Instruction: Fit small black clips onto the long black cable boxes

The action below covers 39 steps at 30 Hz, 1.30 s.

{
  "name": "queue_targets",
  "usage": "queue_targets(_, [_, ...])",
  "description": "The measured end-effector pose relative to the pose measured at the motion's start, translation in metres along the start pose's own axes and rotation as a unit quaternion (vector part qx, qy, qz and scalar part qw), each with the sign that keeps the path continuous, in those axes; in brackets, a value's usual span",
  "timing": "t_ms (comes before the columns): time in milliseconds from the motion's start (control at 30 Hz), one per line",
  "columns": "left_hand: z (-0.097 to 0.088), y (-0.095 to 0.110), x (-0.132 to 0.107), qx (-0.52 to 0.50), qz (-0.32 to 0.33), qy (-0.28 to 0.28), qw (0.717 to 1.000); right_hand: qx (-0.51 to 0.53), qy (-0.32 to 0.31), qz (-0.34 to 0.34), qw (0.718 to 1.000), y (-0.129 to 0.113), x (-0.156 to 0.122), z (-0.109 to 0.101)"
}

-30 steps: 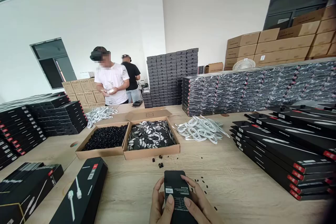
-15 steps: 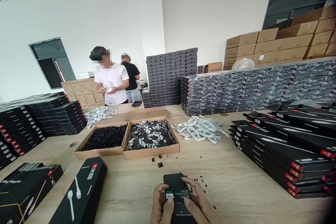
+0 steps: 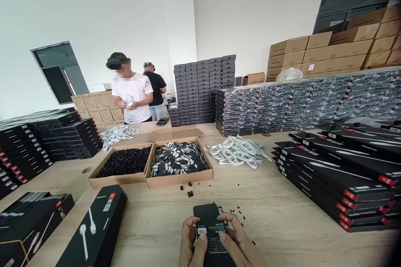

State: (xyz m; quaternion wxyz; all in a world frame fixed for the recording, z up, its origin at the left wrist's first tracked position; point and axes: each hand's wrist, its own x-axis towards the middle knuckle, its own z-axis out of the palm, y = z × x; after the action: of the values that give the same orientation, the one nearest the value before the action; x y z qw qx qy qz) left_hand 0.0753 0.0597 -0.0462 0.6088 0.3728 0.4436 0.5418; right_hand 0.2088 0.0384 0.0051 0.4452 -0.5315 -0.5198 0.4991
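Observation:
A black cardboard box with white print and a barcode label stands at the bottom centre, its far end toward the carton. My left hand grips its left side, thumb on the printed face. My right hand holds the right side, with its thumb also on the print. The box's near end runs out of the frame. Small black bits lie on the table just past my right hand, and a few black clips lie farther off.
A carton of black clips and a carton of black-and-white round pieces stand ahead. White cables lie in a heap beside them. Black cable boxes are stacked right, others left. Across the table stands a co-worker.
Both hands keep hold of the black box with almost no movement. The whole view has shifted slightly. The co-worker's hands have moved a little.

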Motion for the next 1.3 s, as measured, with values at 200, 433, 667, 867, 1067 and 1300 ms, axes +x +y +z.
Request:
queue_targets(200, [0.001, 0.008, -0.003, 0.006, -0.011, -0.033, 0.999, -0.052, 0.015, 0.001, 0.999, 0.002, 0.002, -0.001])
queue_targets(433, [-0.002, 0.007, -0.002, -0.001, 0.017, -0.067, 0.998, -0.075, 0.005, -0.016, 0.997, 0.009, 0.008, -0.006])
queue_targets(667, [-0.001, 0.024, -0.013, 0.012, -0.065, -0.053, 0.996, -0.110, -0.024, -0.022, 0.993, 0.000, 0.005, -0.013])
queue_targets(867, [-0.001, 0.032, -0.021, -0.026, -0.077, -0.121, 0.989, 0.111, 0.031, 0.080, 0.990, -0.005, 0.011, -0.017])
queue_targets(1067, [-0.003, 0.027, -0.024, -0.049, -0.084, -0.181, 0.979, 0.255, -0.111, 0.262, 0.924, -0.010, 0.010, -0.020])
queue_targets(1300, [-0.004, 0.029, -0.025, -0.035, -0.102, -0.204, 0.973, 0.196, -0.113, 0.172, 0.959, -0.018, 0.006, -0.023])
